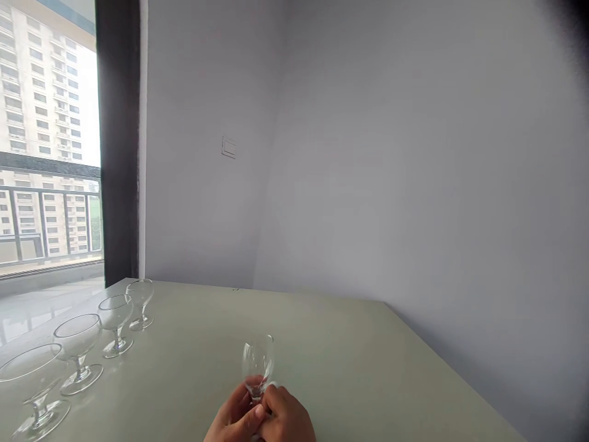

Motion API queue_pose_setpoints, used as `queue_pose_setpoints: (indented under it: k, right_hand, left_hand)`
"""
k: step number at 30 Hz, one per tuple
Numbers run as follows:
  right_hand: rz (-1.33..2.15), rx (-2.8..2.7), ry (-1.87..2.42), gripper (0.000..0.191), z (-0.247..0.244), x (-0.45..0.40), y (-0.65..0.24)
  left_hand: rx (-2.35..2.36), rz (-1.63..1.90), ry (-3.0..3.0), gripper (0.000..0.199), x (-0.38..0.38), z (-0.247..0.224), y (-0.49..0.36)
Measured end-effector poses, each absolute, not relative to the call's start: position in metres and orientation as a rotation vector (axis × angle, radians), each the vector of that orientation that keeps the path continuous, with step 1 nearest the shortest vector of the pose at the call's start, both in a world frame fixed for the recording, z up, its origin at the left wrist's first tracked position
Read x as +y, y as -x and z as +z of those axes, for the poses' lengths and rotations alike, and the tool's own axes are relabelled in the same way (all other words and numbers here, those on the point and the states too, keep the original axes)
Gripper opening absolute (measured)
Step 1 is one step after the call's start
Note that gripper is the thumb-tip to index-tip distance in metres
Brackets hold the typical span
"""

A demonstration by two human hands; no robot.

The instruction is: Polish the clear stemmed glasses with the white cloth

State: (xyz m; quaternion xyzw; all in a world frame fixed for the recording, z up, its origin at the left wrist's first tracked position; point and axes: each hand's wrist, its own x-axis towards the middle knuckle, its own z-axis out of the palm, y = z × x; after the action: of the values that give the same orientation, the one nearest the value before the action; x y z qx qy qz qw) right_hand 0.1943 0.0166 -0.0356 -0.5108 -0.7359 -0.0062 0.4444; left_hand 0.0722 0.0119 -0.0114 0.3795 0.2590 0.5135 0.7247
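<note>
The held glass (258, 362) was located above the near part of the surface (331, 362), roughly midway between its left and right edges. Its clear bowl stood above your hands, mouth upward; your fingers covered its lower part, and its foot was hidden.

Your left hand (234, 417) was closed around the held glass from the left. The grip of that hand pinched the lower bowl and stem region, with fingers behind the glass and the thumb in front. Your right hand (286, 416) was positioned against it on the right; its grip was pressed together at the lower part of the same glass, with the fingers bent. The exact contact points were concealed. A small white patch (274, 384) showed at the right fingers; it was too small to identify.

To the left, four clear stemmed glasses stood upright on their feet in a row along the left edge of the surface. Number them from the near end: first glass (41, 410), cut by the border of the view; second glass (81, 369); third glass (118, 341); fourth glass (141, 319), near the far left corner.

The far edge of the surface adjoined a pale wall (368, 172), which carried a switch plate (229, 147). Left of the wall stood a dark frame (120, 141); beyond it were a railing (50, 193) and a high-rise building (41, 98).
</note>
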Motion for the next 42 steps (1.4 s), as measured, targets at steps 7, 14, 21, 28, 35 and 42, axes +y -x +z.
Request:
queue_pose_setpoints:
  k: [7,14,21,28,35,42]
  right_hand:
    - [1.082,-1.602,1.101,0.017,0.001,0.016,-0.229]
    - [1.37,-1.194,0.792,0.039,0.008,0.016,-0.208]
    - [0.718,-1.586,0.986,0.038,-0.038,0.011,-0.181]
    - [0.225,-1.891,1.092,0.019,-0.048,0.016,-0.188]
    - [0.161,-1.89,0.878,0.018,-0.032,0.012,-0.195]
    - [-0.254,-1.827,0.946,0.009,-0.045,0.016,-0.18]
  left_hand:
    - [0.821,1.118,-0.743,0.047,0.027,-0.019,-0.062]
    - [0.617,1.13,-0.672,0.045,0.02,-0.012,-0.066]
    - [0.576,1.134,-0.616,0.039,0.017,-0.009,-0.062]
    - [0.607,1.145,-0.554,0.045,0.014,-0.012,-0.069]
    - [0.894,1.201,-0.391,0.014,0.021,0.007,-0.054]
    - [0.716,1.185,-0.361,0.013,0.014,0.009,-0.062]
